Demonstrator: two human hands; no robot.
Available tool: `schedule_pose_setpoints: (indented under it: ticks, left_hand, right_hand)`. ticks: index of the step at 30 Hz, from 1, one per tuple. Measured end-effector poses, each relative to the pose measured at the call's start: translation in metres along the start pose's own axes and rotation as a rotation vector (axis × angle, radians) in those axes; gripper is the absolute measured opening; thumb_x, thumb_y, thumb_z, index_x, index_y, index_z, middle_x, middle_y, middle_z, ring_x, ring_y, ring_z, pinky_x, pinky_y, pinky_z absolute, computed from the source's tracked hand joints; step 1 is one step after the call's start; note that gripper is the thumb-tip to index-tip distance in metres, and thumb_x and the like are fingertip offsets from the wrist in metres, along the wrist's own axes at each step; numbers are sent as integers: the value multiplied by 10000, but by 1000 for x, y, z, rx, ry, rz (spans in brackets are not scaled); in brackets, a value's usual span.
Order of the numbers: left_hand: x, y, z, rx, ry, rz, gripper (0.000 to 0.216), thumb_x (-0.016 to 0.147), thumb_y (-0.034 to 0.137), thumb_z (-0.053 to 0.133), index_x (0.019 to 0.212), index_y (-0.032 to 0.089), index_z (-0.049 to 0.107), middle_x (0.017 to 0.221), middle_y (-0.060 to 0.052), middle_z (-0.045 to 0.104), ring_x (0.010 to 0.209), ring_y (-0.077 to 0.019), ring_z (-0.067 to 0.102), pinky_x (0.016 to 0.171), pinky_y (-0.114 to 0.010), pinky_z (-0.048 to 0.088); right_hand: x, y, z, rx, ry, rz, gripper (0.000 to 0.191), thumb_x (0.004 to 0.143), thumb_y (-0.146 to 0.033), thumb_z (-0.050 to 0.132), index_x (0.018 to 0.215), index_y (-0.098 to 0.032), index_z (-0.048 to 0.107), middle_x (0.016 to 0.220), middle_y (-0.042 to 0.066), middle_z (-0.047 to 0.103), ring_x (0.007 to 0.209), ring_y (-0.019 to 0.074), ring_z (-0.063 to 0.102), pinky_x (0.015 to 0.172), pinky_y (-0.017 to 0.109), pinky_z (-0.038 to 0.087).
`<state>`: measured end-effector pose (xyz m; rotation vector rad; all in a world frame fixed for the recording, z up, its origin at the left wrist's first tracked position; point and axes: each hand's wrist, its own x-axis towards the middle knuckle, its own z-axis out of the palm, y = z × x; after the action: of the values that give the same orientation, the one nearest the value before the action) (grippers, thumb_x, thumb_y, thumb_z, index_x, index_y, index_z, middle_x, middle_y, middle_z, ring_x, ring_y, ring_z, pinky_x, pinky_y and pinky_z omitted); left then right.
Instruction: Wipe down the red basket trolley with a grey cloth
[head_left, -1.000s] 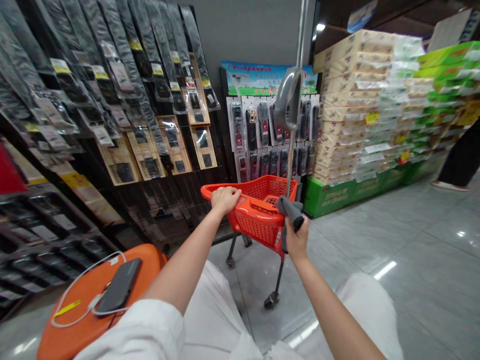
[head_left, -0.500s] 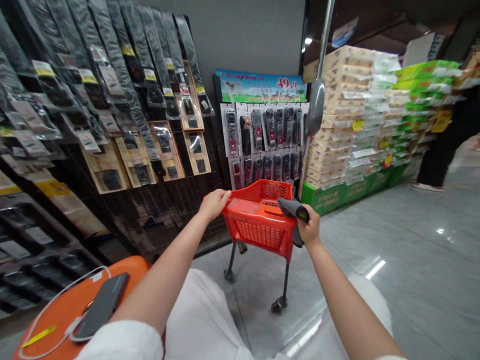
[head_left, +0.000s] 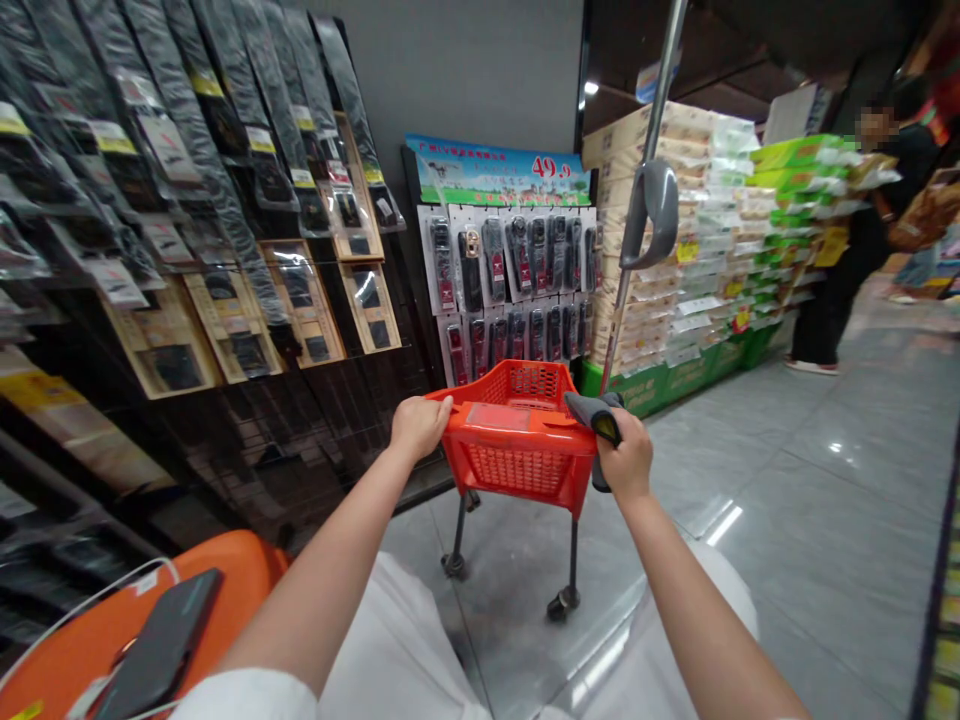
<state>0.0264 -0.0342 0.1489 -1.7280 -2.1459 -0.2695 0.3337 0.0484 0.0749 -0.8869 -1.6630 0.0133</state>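
A small red plastic shopping cart (head_left: 517, 465) with perforated walls stands in front of me on dark legs with casters. My left hand (head_left: 421, 428) is closed over the left end of its rear rim. At the rear right corner, my right hand (head_left: 630, 458) wraps round a dark grey, curved object (head_left: 592, 410) with a black and yellow end; its kind is unclear. This grey object lies against the cart's rim, and part of it hangs below my fingers. The inside of the cart is mostly hidden by its rear wall.
A metal pole (head_left: 666, 60) with a grey loop handle (head_left: 636, 215) rises beyond the cart. Packaged belts (head_left: 540, 260) hang on racks ahead and left. Stacked cartons (head_left: 660, 220) stand right, with a person (head_left: 821, 270) beyond. A dark power bank (head_left: 161, 640) lies on an orange surface (head_left: 240, 570).
My view has turned right, so the racks and cartons sit further left and more of the person shows. Both hands keep their grip; the cart has turned slightly.
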Motion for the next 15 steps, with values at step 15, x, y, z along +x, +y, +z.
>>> schedule_pose_setpoints:
  ticks: [15]
  left_hand:
    - [1,24,-14,-73,-95,166,637,963,478,200,773,222,752,845,-73,751,825,-206,670,779,-312,431]
  right_hand:
    - [-6,-42,16,-118,-184,-218,554,710,-140,539,1253,-221,609,1276,72,637,974,287,558,935,464,373]
